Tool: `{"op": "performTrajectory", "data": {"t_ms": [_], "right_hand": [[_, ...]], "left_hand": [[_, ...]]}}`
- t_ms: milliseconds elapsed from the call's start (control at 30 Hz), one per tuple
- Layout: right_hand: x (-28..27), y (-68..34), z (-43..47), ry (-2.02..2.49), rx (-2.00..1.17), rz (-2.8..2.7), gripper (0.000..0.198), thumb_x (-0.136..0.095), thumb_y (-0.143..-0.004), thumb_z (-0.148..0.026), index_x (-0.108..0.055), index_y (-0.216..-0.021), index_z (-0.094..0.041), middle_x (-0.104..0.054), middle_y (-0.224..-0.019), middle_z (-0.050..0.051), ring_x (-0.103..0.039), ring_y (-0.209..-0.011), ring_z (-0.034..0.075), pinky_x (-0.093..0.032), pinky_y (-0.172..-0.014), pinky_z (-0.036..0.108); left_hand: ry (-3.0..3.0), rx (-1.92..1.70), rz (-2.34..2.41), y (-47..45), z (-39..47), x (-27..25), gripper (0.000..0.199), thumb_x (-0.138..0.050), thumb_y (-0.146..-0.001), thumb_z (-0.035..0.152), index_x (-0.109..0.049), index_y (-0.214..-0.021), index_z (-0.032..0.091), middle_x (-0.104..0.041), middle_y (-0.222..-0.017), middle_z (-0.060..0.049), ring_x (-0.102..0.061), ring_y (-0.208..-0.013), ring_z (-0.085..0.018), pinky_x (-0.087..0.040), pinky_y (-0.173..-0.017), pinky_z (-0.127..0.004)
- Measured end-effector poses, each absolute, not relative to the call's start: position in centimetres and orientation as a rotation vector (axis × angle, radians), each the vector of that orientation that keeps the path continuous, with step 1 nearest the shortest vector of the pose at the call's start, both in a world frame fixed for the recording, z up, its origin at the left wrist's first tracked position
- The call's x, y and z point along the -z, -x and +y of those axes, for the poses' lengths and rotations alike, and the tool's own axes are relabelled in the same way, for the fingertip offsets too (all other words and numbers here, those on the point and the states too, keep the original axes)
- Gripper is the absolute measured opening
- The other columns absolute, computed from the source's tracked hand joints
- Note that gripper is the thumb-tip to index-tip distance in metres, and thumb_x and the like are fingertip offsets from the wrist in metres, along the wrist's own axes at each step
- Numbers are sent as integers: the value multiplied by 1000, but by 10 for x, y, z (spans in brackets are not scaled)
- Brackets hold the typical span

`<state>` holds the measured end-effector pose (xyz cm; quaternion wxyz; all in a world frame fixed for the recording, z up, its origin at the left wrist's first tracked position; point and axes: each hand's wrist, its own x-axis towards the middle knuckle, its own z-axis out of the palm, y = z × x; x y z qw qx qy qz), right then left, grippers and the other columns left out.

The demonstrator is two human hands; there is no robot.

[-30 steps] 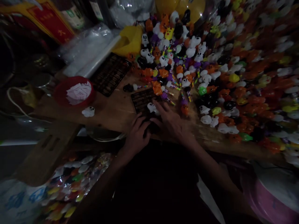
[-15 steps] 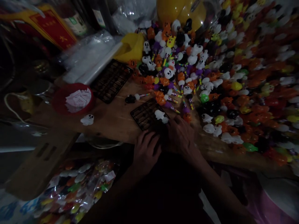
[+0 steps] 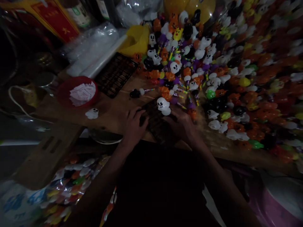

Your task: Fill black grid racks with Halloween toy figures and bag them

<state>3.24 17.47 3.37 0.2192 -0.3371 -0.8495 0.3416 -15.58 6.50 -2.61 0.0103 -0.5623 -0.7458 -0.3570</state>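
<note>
A dark gridded plastic tray (image 3: pixel 157 124) lies on the wooden table in front of me. My left hand (image 3: pixel 133 126) is at its left edge, fingers curled and thumb over the tray side; the dim light hides part of this grip. Over the far right part of the tray, a white ghost topper (image 3: pixel 163 104) with a black-eyed face shows upright, a pale round piece below it. My right hand (image 3: pixel 184 124) has thumb and forefinger closed at this ghost's lower right; whatever is under it is hidden. A black topper on a colourful stick (image 3: pixel 136 93) lies beyond the tray.
A large heap of orange, white, black and yellow toppers (image 3: pixel 236 104) covers the right side. At left are a red bowl (image 3: pixel 62 97) of paper slips, a second black tray (image 3: pixel 115 74), a lone ghost (image 3: pixel 92 113) and clear plastic bags (image 3: pixel 91 50). Bagged toppers (image 3: pixel 71 179) lie below the table.
My left hand has moved left and away from me, from the tray's near side to its left edge. The ghost topper has turned from lying down to upright, face showing. The view has shifted slightly.
</note>
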Motion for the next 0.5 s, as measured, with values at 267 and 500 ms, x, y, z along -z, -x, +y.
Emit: {"op": "performTrajectory", "data": {"t_ms": [267, 500], "right_hand": [[-32, -2, 182, 798, -1315, -2145, 15, -64, -87, -30, -73, -89, -18, -70, -72, -1, -62, -62, 13, -50, -61, 25], [-22, 35, 182, 854, -1373, -1993, 20, -70, -85, -39, -75, -89, -20, -72, -79, 0, -66, -71, 15, -54, -65, 28]], "left_hand": [[1654, 1170, -2454, 180, 68, 19, 34, -63, -95, 32, -66, -126, 19, -72, -121, -9, -65, -115, -27, -49, -107, -49], [1614, 1119, -2554, 184, 69, 19, 20, -70, -87, 30, -75, -105, 25, -73, -115, -6, -64, -111, -29, -44, -106, -51]]}}
